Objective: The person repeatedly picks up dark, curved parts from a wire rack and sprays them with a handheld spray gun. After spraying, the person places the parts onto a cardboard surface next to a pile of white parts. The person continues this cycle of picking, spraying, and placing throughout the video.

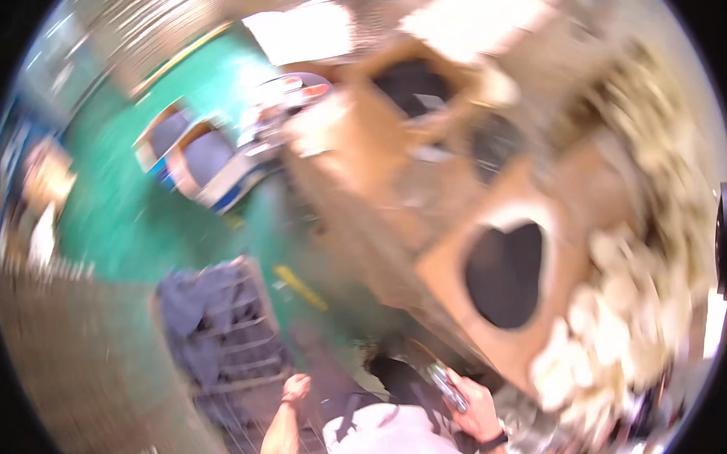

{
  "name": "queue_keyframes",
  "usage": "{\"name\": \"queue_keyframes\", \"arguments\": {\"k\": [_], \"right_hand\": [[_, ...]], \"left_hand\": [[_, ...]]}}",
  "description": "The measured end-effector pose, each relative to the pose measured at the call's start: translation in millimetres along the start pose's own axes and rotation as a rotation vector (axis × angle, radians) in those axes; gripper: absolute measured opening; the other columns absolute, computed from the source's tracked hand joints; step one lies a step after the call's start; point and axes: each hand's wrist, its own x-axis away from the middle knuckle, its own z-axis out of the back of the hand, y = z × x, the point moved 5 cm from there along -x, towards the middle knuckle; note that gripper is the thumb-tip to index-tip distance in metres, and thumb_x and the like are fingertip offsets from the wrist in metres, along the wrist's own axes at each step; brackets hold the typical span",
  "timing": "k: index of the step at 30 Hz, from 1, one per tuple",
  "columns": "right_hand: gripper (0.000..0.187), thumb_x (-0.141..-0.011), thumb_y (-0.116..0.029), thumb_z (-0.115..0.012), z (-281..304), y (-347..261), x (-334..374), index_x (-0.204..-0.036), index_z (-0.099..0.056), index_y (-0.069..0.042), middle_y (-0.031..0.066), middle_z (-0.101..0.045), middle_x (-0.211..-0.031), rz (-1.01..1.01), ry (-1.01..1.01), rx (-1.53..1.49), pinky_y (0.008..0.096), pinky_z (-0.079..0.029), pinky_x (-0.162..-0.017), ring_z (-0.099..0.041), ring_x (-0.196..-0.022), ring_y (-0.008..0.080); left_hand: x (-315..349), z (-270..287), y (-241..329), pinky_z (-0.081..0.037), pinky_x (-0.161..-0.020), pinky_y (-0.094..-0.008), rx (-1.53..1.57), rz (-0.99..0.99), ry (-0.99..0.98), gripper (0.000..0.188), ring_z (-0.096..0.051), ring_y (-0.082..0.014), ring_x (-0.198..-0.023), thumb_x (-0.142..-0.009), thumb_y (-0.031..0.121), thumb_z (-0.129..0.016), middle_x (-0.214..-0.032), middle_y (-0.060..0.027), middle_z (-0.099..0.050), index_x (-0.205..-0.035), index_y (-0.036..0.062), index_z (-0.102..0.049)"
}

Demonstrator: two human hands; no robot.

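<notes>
My right hand (476,409), with a dark band at its wrist, is closed around a shiny metal hand tool (447,388). Blur hides the tool's exact kind; a thin orange-brown part reaches up from it. My left hand (296,387) hangs beside the right edge of a wire-framed cart (278,336) loaded with dark blue-grey cloth (216,322). Its fingers look curled in, and nothing shows in them. Ahead of my right hand, a dark, heart-shaped patch (503,276) shows in the top of a brown cardboard box (442,266).
Cream, glove-like pieces (608,340) are heaped at the right. Another open carton (369,75) with dark contents stands farther off. Two small boxes (177,180) holding grey material sit on the green floor (99,218) at left, beyond a yellow floor line (300,287). The whole view is motion-blurred.
</notes>
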Motion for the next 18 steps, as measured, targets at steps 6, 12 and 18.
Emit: {"name": "queue_keyframes", "arguments": {"k": [6,12,18], "right_hand": [[0.057,-0.078,-0.002,-0.071,114.5,58.4,117.1,-0.133,-0.056,0.001,0.0200,-0.068,-0.105,-0.210,0.450,-0.217,0.0376,-0.053,-0.083,-0.067,-0.094,0.0366],[0.051,-0.079,0.000,-0.073,167.6,82.3,214.2,-0.128,-0.060,0.002,0.0175,-0.068,-0.094,-0.367,0.923,-0.216,0.0337,-0.052,-0.071,-0.066,-0.078,0.0304],[0.053,-0.077,-0.002,-0.075,137.3,69.5,249.8,-0.127,-0.062,0.002,0.0183,-0.070,-0.098,-0.391,0.730,-0.323,0.0334,-0.053,-0.075,-0.069,-0.082,0.0299]], "left_hand": [[52.8,-106.7,26.3,-0.050,-0.046,-0.0314,-0.355,-0.169,0.438,0.032,-0.064,-0.0191,-0.062,-0.096,0.012,-0.060,-0.086,-0.0103,-0.066,-0.126,0.0023,-0.056],[36.0,-137.3,70.6,-0.057,-0.061,-0.0350,-0.828,-0.220,0.421,0.031,-0.066,-0.0222,-0.071,-0.091,0.013,-0.068,-0.081,-0.0098,-0.066,-0.118,-0.0016,-0.062],[15.7,-167.6,132.5,-0.055,-0.059,-0.0350,-0.747,-0.130,0.210,0.032,-0.064,-0.0220,-0.068,-0.093,0.014,-0.065,-0.085,-0.0069,-0.065,-0.122,0.0008,-0.061]]}}
